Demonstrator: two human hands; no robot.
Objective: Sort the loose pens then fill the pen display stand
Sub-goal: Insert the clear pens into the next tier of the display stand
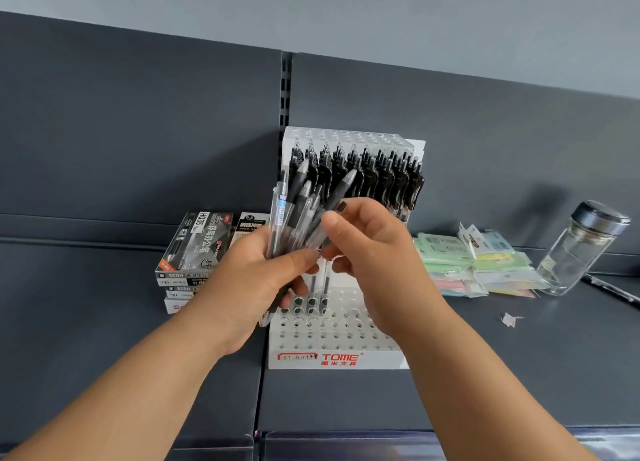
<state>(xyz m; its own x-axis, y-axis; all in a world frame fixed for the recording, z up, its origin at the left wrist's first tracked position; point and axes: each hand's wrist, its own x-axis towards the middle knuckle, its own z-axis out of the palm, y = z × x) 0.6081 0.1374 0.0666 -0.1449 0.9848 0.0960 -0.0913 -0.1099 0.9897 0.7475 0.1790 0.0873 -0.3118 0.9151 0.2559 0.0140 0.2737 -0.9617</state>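
"TOME" on display stand (337, 358), "H035" on pen box (194, 244)

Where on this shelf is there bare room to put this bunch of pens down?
Bare shelf lies in front of the display stand, left of the pen boxes, and around the paper scrap. Crowded: packets and glass bottle, right rear.

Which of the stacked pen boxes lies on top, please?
The dark box printed H035 with the orange corner; the other boxes show only edges beneath it.

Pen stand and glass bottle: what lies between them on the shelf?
A pile of pastel packets lies between the stand and the bottle, seen in the head view.
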